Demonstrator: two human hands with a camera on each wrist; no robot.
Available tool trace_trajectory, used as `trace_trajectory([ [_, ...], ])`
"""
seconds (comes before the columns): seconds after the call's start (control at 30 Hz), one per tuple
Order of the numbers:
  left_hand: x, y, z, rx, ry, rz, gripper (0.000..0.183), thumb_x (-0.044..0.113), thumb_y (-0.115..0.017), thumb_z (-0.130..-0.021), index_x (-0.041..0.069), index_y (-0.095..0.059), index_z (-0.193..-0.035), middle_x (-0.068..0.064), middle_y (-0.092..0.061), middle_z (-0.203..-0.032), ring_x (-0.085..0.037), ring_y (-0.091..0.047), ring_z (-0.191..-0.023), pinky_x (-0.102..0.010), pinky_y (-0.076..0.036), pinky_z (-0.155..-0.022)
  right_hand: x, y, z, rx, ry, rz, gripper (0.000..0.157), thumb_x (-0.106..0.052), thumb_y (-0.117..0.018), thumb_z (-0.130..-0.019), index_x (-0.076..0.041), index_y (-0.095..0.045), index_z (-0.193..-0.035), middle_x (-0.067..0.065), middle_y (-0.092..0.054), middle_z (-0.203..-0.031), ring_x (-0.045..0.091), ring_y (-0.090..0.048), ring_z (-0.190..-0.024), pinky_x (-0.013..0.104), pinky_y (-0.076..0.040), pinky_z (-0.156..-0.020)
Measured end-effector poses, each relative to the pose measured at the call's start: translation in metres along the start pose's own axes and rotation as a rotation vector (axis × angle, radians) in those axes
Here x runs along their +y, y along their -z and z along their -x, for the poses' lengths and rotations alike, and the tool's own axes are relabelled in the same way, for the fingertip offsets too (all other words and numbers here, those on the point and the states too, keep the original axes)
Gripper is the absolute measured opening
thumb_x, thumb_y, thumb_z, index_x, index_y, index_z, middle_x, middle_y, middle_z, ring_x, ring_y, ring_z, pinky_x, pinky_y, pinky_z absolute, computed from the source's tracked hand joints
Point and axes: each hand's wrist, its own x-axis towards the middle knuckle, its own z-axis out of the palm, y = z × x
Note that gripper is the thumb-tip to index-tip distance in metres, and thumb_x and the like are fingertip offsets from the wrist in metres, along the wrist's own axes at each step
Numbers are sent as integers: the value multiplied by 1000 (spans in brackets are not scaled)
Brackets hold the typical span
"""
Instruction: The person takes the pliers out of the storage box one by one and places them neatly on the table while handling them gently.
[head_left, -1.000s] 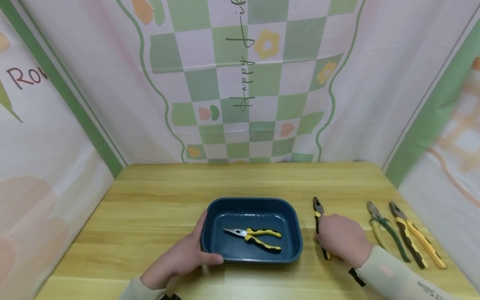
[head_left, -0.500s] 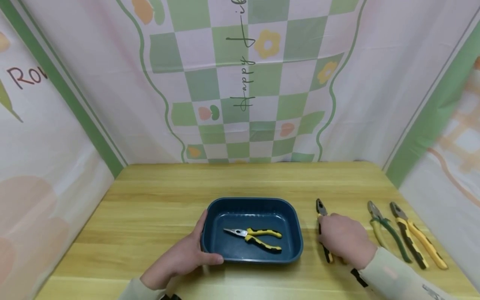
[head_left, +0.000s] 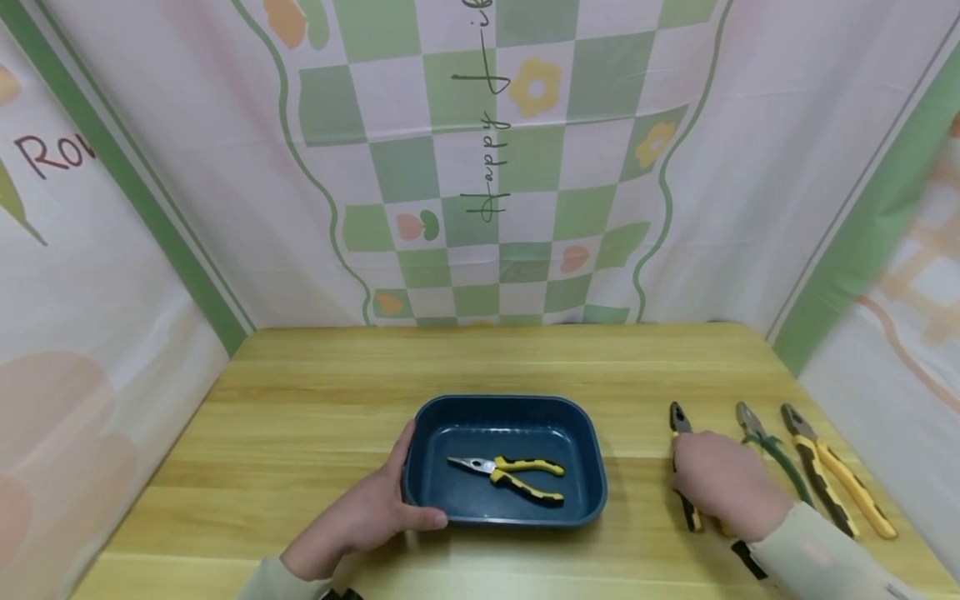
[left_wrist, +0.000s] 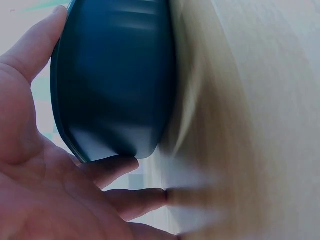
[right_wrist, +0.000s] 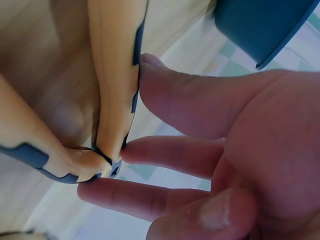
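A dark blue tray (head_left: 459,498) stands mid-table, with yellow-and-black needle-nose pliers (head_left: 528,493) lying in it. My left hand (head_left: 367,507) rests against the tray's near left corner, thumb along the front rim and fingers spread by the left wall. Right of the tray, my right hand (head_left: 723,479) grips black-and-yellow combination pliers (head_left: 680,419) from above, their dark head pointing away. In the right wrist view the pliers' handles (right_wrist: 116,65) stand apart; my thumb presses one handle and two fingertips touch near the pivot. In the head view my hand hides the pliers' middle.
Beyond my right hand lie pliers with green handles (head_left: 786,467), partly covered by that hand. Farther right are other yellow-and-black combination pliers (head_left: 825,479). The wooden table (head_left: 315,400) is enclosed by patterned cloth (head_left: 517,167) at the back and both sides.
My right hand has moved right, bringing the combination pliers with it, away from the tray and closer to the green-handled pliers. My left hand and the tray have stayed still.
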Motion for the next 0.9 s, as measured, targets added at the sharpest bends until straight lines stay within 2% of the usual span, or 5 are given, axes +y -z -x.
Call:
trace_trajectory([
  [0.13,1,0,1,0,3,-4,126,57,-79,-61,34,9,-149,-27,-30,-143,-31,-49,-104,-51,-38,-86,11,-3,5,69,61,54,25,-19,-70,-79,-12,-49,-68,0,-45,-56,15,-44,-50,35,-38,-43],
  [0.3,2,0,2,-4,0,5,127,56,-80,-61,32,9,-149,-28,-30,-143,-31,-50,-101,-50,-40,-84,19,0,7,20,8,43,22,-21,-71,-80,-11,-53,-73,0,-46,-58,16,-45,-51,37,-39,-45],
  [0.43,1,0,1,-7,-1,8,127,56,-80,-61,32,9,-149,-26,-28,-145,-31,-49,-106,-51,-38,-86,23,0,9,0,-30,31,20,-21,-69,-83,-11,-53,-74,0,-45,-58,16,-44,-50,37,-37,-42],
  [0.7,-1,0,-1,-9,-11,15,126,56,-80,-62,34,9,-149,-24,-26,-146,-32,-46,-110,-53,-36,-89,32,-4,14,67,11,29,15,-13,-63,-82,-12,-52,-71,-2,-43,-55,15,-41,-48,33,-35,-43],
  [0.9,-2,0,-2,-13,-18,25,126,55,-80,-62,32,9,-149,-23,-25,-147,-32,-45,-112,-53,-36,-90,34,-4,14,54,10,36,16,-13,-67,-81,-10,-54,-73,-2,-44,-57,15,-42,-48,33,-36,-43],
])
